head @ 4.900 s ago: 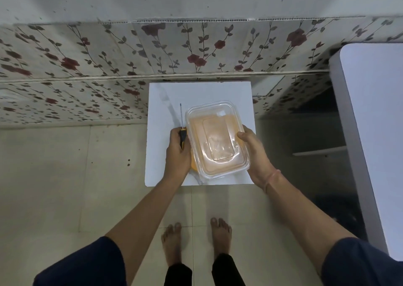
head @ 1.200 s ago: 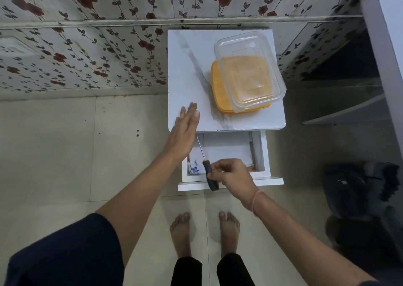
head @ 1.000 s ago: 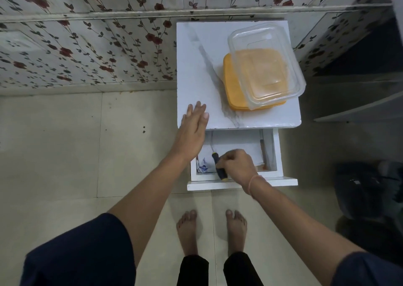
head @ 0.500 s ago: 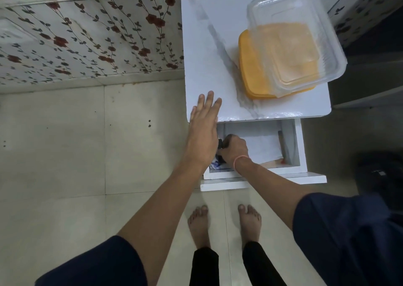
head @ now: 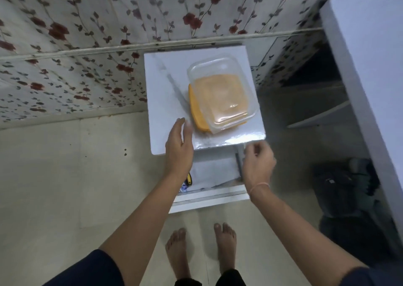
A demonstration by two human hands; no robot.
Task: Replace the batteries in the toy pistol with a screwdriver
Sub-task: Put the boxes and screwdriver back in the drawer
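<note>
Probably put-away step. Note screwdriver [head: 190, 179] lying in open drawer [head: 209, 200], under left hand [head: 178, 147], spread flat at counter [head: 165, 102] edge, gripping nothing. Note right hand [head: 258, 164] loosely curled, empty, above drawer's right side. No toy pistol in view. Next: push drawer front squarely shut.

The left hand [head: 178, 148] is held flat over the tabletop [head: 165, 111] edge, the right hand [head: 258, 166] loosely curled above the open drawer [head: 216, 172].

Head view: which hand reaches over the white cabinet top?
The left hand, fingers straight, lies over the front edge of the cabinet top near the clear container. The right hand is off it, fingers loosely curled above the open drawer.
</note>
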